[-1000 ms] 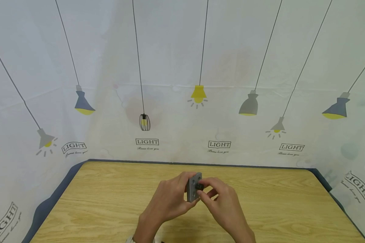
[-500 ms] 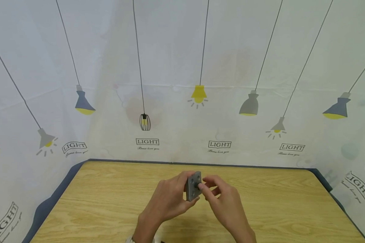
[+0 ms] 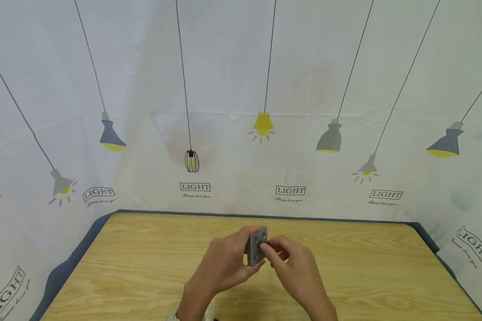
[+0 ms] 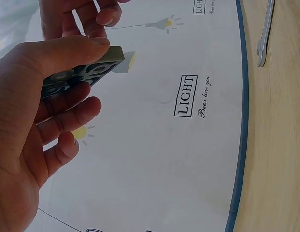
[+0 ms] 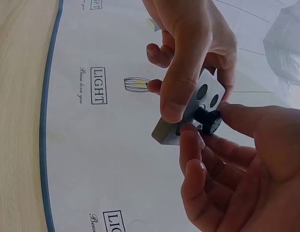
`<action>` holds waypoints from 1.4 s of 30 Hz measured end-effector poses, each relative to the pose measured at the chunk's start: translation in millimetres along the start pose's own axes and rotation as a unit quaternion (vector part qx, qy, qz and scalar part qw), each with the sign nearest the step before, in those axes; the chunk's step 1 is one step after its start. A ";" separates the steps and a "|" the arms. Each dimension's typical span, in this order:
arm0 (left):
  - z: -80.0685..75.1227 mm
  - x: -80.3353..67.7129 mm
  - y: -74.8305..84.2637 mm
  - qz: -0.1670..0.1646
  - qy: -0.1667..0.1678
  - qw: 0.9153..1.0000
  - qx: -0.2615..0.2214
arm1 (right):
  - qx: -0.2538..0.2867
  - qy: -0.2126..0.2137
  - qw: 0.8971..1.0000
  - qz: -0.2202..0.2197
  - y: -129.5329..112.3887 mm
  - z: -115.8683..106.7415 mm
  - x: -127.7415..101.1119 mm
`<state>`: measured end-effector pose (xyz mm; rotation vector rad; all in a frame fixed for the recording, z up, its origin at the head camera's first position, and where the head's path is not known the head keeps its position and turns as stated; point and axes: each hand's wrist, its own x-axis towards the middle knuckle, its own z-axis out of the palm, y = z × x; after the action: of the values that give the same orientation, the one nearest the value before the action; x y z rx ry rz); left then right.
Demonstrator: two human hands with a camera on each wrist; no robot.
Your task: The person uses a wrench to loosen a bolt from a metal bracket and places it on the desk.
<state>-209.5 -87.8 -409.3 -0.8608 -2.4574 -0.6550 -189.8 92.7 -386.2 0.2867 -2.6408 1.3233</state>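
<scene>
Above the wooden table, my left hand (image 3: pixel 225 258) grips a small grey metal plate (image 3: pixel 254 253) with round holes, thumb on one side and fingers on the other. It stands tilted, its holed face turned toward my right hand (image 3: pixel 299 269). In the right wrist view, a black bolt (image 5: pixel 211 122) with a round ridged head sticks out of the plate's middle. The thumb and fingertips of my right hand pinch that head from both sides. How deep the shank sits cannot be seen. From the left wrist view, the plate's other side also shows round openings.
A metal wrench (image 4: pixel 265 36) lies on the wooden table (image 4: pixel 278 145) in the left wrist view. Behind the table's dark blue edge stands a pale curtain (image 3: pixel 233 89) printed with lamps. A dark tip shows at the head view's bottom edge.
Half a second ago my right index finger was lifted off the bolt head; now the fingers have come back together on it. The left hand and the plate have barely moved.
</scene>
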 end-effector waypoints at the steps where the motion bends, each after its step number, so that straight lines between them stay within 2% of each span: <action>1: 0.0 0.0 0.1 0.000 0.000 1.000 0.001 | 0.000 0.000 1.000 -0.002 0.0 0.1 0.0; 17: -0.1 -0.1 1.2 0.002 -0.003 1.000 0.005 | -0.007 0.013 0.999 -0.034 0.8 1.6 -0.6; 24: -0.2 -0.3 0.8 0.002 -0.001 1.000 0.010 | -0.002 0.007 0.999 -0.032 -0.7 1.0 -0.8; 42: -0.6 -0.5 -0.3 -0.002 0.001 1.000 0.007 | 0.003 0.003 0.998 -0.061 0.6 -0.5 -1.7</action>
<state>-209.1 -88.6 -409.1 -0.8503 -2.4596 -0.6377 -188.3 93.6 -386.8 0.4369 -2.5684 1.2924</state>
